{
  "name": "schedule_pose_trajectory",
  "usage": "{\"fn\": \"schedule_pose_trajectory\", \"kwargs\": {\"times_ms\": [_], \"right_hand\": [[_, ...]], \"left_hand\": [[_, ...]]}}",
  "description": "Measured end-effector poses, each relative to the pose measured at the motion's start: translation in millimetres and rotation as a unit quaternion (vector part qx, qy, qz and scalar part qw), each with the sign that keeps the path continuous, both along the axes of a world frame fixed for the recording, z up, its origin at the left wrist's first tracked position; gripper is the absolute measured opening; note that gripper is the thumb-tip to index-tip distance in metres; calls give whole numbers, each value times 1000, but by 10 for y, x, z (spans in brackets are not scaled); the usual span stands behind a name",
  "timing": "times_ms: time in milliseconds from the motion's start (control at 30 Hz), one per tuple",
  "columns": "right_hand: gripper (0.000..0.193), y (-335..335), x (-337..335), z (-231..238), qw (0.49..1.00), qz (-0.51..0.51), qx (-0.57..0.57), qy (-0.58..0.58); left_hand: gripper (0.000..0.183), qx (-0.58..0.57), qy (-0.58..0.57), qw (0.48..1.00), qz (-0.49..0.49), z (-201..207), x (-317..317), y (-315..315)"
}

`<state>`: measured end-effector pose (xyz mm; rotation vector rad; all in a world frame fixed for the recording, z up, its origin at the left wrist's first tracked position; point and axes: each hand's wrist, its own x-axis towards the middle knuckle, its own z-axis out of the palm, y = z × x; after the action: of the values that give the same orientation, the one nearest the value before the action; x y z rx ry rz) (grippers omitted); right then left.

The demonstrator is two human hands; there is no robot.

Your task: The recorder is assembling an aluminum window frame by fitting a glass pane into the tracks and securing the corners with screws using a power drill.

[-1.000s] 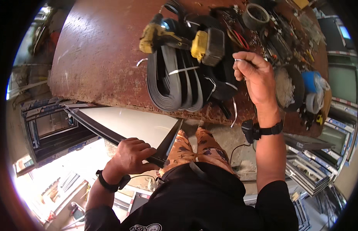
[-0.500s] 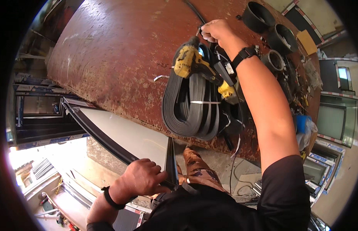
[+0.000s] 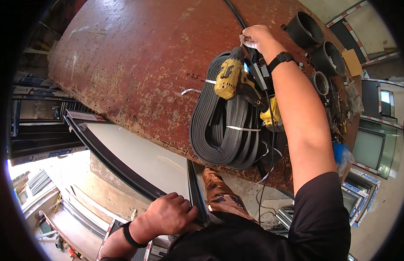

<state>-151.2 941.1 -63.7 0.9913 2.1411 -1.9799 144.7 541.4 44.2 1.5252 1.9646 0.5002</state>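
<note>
My left hand (image 3: 172, 214) is curled closed over the near corner of a dark-framed pale panel (image 3: 128, 145), which leans by the table's front edge. My right hand (image 3: 258, 37) reaches across the table, fingers pinched at the bit end of a yellow and black cordless drill (image 3: 229, 80). What those fingers hold is too small to make out. The drill lies on its side on a thick coil of black rubber strip (image 3: 206, 130), bound with white ties. A black cable (image 3: 235, 13) runs from the far edge toward my right hand.
The worn red-brown table (image 3: 132, 69) carries black round tubs (image 3: 305, 30), a tan card (image 3: 352, 63), a blue item (image 3: 339, 152) in plastic and scattered small parts on its right. Window frames (image 3: 360, 191) stand at right, others at left. A cord (image 3: 260, 200) hangs off the table's front.
The whole view has shifted, so the table, drill and coil appear lower and further right. My right hand remains by the drill's tip and my left hand stays on the panel's corner.
</note>
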Motion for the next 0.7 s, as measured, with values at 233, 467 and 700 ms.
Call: {"fn": "schedule_pose_trajectory", "kwargs": {"times_ms": [233, 467, 700], "right_hand": [[12, -26, -3, 41, 998, 46, 24, 16], [13, -15, -20, -35, 1000, 9, 17, 17], [19, 2, 32, -26, 998, -5, -35, 49]], "left_hand": [[43, 1, 0, 1000, 5, 19, -1, -24], [42, 3, 2, 1000, 5, -11, -1, 1], [41, -6, 3, 1000, 9, 26, -11, 11]]}}
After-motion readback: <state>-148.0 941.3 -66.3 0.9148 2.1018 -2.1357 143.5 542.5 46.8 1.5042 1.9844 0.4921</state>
